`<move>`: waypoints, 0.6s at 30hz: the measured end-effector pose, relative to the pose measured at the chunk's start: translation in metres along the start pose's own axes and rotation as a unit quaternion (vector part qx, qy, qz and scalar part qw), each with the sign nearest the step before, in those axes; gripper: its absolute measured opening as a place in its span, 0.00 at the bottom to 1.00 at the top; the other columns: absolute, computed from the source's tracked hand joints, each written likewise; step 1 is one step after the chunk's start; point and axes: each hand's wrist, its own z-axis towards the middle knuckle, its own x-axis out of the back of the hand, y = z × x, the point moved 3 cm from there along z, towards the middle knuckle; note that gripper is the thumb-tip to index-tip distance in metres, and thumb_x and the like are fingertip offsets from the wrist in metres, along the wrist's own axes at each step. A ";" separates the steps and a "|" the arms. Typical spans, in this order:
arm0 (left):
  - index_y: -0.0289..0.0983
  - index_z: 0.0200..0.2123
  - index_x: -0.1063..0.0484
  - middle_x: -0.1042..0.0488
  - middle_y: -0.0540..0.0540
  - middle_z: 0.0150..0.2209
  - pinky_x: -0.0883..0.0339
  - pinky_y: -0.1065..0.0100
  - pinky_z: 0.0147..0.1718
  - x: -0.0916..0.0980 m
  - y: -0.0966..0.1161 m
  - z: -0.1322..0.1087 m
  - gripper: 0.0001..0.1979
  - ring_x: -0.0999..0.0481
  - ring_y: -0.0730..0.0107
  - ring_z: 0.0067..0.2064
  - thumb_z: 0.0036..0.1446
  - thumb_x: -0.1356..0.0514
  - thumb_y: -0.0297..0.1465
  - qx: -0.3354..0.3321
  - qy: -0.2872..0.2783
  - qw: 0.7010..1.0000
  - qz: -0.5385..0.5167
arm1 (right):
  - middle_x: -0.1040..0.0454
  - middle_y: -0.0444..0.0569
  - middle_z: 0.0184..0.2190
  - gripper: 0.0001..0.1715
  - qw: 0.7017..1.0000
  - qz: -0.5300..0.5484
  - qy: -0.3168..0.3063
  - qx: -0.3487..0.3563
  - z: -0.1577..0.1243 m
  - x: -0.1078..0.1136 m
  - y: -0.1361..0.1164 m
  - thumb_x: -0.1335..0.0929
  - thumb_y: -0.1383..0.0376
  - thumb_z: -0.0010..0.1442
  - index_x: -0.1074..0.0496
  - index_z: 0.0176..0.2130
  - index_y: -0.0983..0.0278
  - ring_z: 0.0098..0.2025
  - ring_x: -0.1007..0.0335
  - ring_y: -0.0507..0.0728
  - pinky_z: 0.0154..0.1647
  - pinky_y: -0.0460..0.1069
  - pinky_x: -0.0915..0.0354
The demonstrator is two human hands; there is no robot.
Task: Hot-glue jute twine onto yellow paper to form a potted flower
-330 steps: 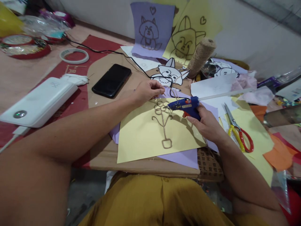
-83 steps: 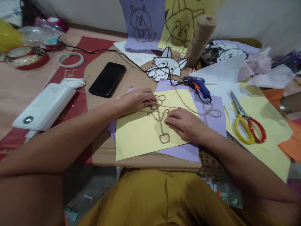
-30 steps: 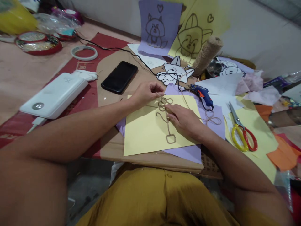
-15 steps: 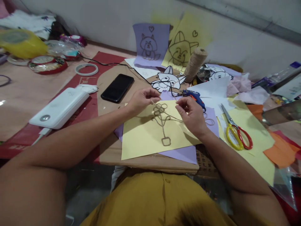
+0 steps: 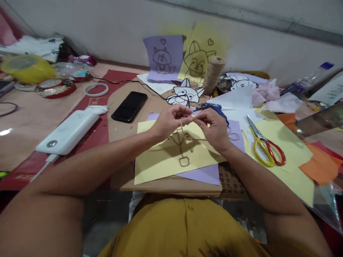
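The left hand (image 5: 170, 123) and right hand (image 5: 215, 130), fingertips pinched nearly closed, hold twine (image 5: 181, 124) at the left's three o'clock and the right's ten, over yellow paper (image 5: 157, 160), with the glue gun (image 5: 219, 110) at the right's twelve.

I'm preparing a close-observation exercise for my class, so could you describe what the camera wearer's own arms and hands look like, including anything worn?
The left hand and right hand are ungloved, and both forearms are bare, with no watch or bracelet showing. The mustard-yellow garment covers the body, with a seam down its front.
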 end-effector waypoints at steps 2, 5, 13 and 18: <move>0.34 0.36 0.24 0.24 0.49 0.32 0.33 0.71 0.33 -0.002 0.001 0.000 0.18 0.26 0.76 0.32 0.45 0.23 0.34 0.002 0.004 1.000 0.001 | 0.28 0.45 0.34 0.06 1.000 -0.019 0.004 0.019 0.000 0.003 -0.002 0.31 0.63 0.66 0.28 0.35 0.60 0.35 0.32 0.53 0.35 0.50 0.36; 0.34 0.35 0.23 0.25 0.50 0.30 0.35 0.72 0.31 -0.002 0.001 0.001 0.18 0.29 0.77 0.30 0.45 0.23 0.35 0.000 0.010 1.000 0.011 | 0.28 0.45 0.35 0.03 0.998 -0.054 -0.008 0.034 -0.001 0.005 -0.002 0.31 0.64 0.66 0.29 0.41 0.60 0.34 0.34 0.53 0.34 0.50 0.37; 0.34 0.35 0.23 0.24 0.49 0.28 0.36 0.72 0.29 -0.002 -0.006 0.000 0.18 0.29 0.77 0.28 0.46 0.24 0.37 0.017 -0.024 0.999 0.016 | 0.30 0.44 0.31 0.09 0.995 -0.068 -0.025 0.072 0.000 0.004 -0.003 0.35 0.64 0.70 0.34 0.35 0.60 0.35 0.35 0.53 0.37 0.50 0.40; 0.34 0.35 0.22 0.21 0.47 0.31 0.35 0.73 0.29 -0.001 -0.006 -0.003 0.13 0.28 0.78 0.28 0.50 0.26 0.35 0.013 -0.036 0.999 0.032 | 0.35 0.43 0.28 0.16 0.994 -0.095 -0.036 0.052 0.000 0.005 -0.001 0.39 0.61 0.72 0.39 0.31 0.60 0.32 0.39 0.53 0.34 0.50 0.43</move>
